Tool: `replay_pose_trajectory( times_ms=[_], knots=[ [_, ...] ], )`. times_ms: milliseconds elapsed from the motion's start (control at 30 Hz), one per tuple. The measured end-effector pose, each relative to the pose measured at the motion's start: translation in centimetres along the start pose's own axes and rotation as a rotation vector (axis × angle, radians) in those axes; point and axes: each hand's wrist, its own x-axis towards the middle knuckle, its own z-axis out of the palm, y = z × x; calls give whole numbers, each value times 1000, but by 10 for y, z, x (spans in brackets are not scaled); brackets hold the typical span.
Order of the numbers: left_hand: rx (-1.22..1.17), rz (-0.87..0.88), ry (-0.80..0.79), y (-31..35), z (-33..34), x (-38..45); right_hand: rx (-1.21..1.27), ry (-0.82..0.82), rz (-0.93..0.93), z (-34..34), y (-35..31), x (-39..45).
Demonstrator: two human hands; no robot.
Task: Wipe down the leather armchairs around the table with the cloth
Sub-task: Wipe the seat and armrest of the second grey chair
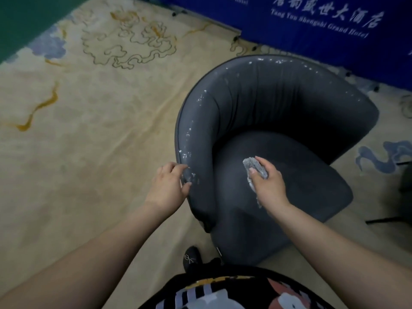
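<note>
left hand (168,185) – forearm reaching toward 1 o'clock, fingers curled, thumb apart from them | right hand (266,178) – forearm reaching toward 11 o'clock, fingers and thumb curled in a grip, knuckles up

1 grey leather armchair (278,134) stands on 1 patterned carpet (89,108), with 1 blue banner (323,30) at the far right. 2 bare hands show: the left hand (167,186) and the right hand (267,181). 1 crumpled cloth (254,168), 1 dark shoe (191,259) near.
</note>
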Motion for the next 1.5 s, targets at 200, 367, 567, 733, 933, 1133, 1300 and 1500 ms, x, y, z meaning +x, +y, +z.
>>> replay_pose_trajectory(
  times_ms=[200,367,567,733,933,1133,1300,1500],
  knots=[
    [-27,-39,35,-6,3,5,33,-44,-38,3,0,-7],
    [-65,-66,-21,-27,4,14,23,-11,-10,16,8,-17],
    [23,89,-140,-57,-13,76,1,127,37,55,-4,-9],
    [88,272,-225,-83,-35,132,47,270,106,102,-21,-5],
    [171,384,-288,-98,-59,181,143,408,210,140,-32,-17],
    [193,500,-269,-85,-63,210,122,449,269,162,-15,-33],
    [255,645,-249,-95,-48,235,-63,543,425,190,11,-39],
    [358,931,-304,-111,-52,278,-222,859,587,233,-14,-14]
  ],
)
